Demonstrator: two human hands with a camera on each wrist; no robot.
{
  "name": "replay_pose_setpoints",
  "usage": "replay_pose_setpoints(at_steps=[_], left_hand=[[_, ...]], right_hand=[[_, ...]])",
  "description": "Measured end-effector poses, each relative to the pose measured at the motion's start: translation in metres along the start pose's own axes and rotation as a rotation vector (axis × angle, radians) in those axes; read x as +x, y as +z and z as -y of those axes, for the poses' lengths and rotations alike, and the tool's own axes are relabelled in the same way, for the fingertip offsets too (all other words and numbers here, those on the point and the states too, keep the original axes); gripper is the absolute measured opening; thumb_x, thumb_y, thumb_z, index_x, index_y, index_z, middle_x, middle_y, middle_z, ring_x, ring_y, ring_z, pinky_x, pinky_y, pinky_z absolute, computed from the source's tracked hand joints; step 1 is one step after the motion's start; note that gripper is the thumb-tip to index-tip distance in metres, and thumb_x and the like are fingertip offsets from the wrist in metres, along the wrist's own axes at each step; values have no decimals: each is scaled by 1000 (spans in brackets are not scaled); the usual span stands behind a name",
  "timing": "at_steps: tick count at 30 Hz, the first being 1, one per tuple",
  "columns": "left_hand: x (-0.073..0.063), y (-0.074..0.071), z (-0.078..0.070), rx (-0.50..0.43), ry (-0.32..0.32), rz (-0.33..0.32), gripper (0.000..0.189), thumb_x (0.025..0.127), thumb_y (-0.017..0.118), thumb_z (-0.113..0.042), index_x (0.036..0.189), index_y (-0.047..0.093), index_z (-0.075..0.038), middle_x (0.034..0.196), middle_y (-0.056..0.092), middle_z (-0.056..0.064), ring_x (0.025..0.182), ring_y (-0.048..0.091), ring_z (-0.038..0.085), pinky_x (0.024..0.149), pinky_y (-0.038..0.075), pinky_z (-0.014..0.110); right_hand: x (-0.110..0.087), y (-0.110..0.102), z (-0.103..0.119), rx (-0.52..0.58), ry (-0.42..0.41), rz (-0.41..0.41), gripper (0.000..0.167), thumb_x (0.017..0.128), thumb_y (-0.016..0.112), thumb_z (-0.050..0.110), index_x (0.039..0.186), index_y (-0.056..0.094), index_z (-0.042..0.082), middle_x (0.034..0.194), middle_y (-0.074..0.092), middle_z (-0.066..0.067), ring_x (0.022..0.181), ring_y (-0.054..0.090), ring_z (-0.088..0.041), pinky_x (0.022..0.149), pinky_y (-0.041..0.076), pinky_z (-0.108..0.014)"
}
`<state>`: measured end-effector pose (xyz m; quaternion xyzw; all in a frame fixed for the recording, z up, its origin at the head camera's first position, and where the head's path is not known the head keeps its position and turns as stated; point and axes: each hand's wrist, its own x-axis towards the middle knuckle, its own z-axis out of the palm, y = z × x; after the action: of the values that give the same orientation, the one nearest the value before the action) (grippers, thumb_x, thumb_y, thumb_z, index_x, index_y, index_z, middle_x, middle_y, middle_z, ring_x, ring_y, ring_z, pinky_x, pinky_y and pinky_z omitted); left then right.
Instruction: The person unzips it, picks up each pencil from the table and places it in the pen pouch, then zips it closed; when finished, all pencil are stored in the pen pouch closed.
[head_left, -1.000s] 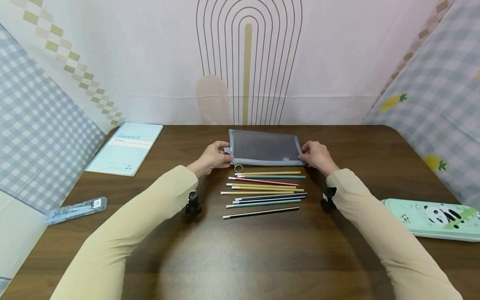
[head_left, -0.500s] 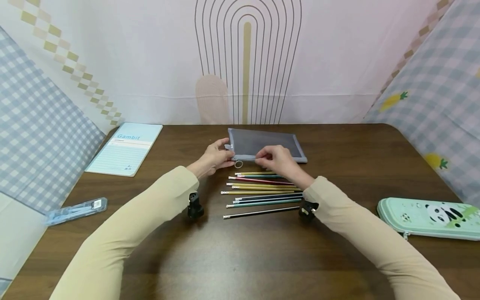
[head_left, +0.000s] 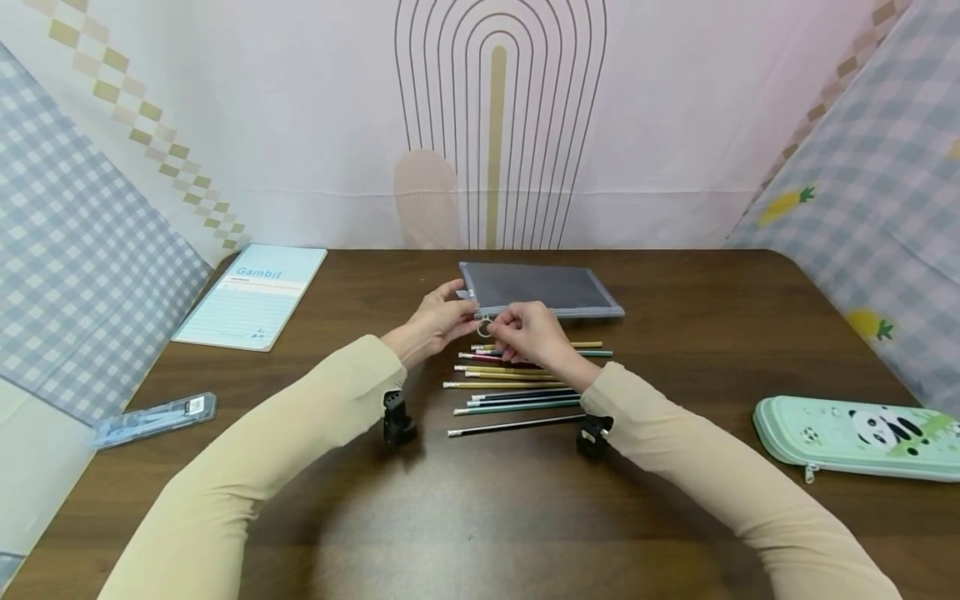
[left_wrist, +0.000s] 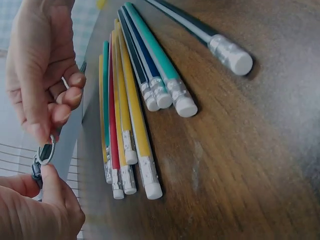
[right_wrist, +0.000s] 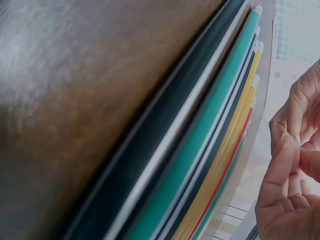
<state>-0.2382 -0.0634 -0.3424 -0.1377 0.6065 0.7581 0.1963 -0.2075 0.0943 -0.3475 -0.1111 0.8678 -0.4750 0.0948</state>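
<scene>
A grey zip pouch (head_left: pixel 536 287) with a dark mesh face lies toward the back of the table. My left hand (head_left: pixel 435 323) pinches its near left corner, at the zip end. Between thumb and finger of my right hand (head_left: pixel 534 335) is the metal ring (left_wrist: pixel 52 147) of the zip pull, seen close up in the left wrist view. Just in front of the pouch, several pencils (head_left: pixel 480 385) with white erasers lie roughly side by side, erasers to the left. My right hand and wrist cover parts of them in the head view.
A light blue notebook (head_left: pixel 247 300) lies at the back left, above a clear blue plastic case (head_left: pixel 157 421). On the right is a mint panda pencil case (head_left: pixel 862 437). Patterned cloth (head_left: pixel 322 125) hangs behind the brown table (head_left: pixel 480 517).
My right hand has left the pouch's right corner and moved left along the zip edge to the ring, which it now pinches. The left hand stays at the left corner; the pouch has turned slightly.
</scene>
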Motion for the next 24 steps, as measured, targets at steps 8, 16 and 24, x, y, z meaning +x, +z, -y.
replay_pose_setpoints(at_steps=[8,16,24], left_hand=[[-2,1,1,20,23,-12,66,91,49,8,148,28,-18,117,49,17,91,55,18,63,54,15],[0,-11,-2,26,20,-29,67,91,48,8,148,29,-20,125,46,19,90,54,17,61,54,15],[1,-28,-6,45,11,-58,66,91,49,7,148,31,-20,123,45,16,85,52,14,62,52,14]], right_hand=[[-1,-10,-3,-206,-136,-93,11,91,56,10,84,60,3,67,64,-8,51,58,-13,46,47,-23],[-3,-45,-22,-376,-132,-131,12,92,57,11,84,59,3,68,63,-7,54,61,-17,46,49,-23],[-10,-91,-51,-422,-31,-162,15,94,56,12,84,58,1,67,64,-10,55,62,-18,49,52,-26]])
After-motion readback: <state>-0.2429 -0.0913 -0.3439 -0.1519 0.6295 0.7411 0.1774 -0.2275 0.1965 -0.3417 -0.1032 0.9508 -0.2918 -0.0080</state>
